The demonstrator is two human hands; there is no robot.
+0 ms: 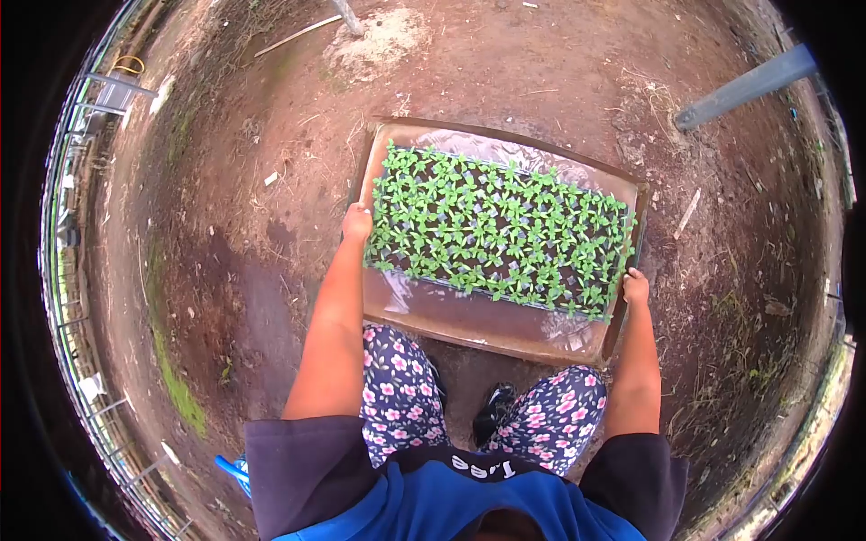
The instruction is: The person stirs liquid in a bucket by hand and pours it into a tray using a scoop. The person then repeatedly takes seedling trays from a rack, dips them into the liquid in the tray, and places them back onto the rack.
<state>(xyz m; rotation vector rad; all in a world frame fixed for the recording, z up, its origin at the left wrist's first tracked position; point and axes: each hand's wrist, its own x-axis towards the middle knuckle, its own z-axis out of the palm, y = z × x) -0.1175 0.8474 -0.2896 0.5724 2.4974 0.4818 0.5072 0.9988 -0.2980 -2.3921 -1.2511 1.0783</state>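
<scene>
A tray of green seedlings (496, 230) lies in or just over a shallow rectangular basin (469, 325) of brownish water. My left hand (357, 221) is closed on the tray's left end, beside the basin's left wall. At the right end, my right hand (636, 286) grips the tray's edge near the lower right corner. The fingers of both hands are partly hidden. Small leafy plants cover most of the tray, with dark cells between them.
Brown soil (244, 180) surrounds the basin. A grey post (749, 87) stands at the upper right, and a thinner pole (348, 16) at the top. My shoes (493, 410) are just below the basin. A blue object (234, 471) is at the lower left.
</scene>
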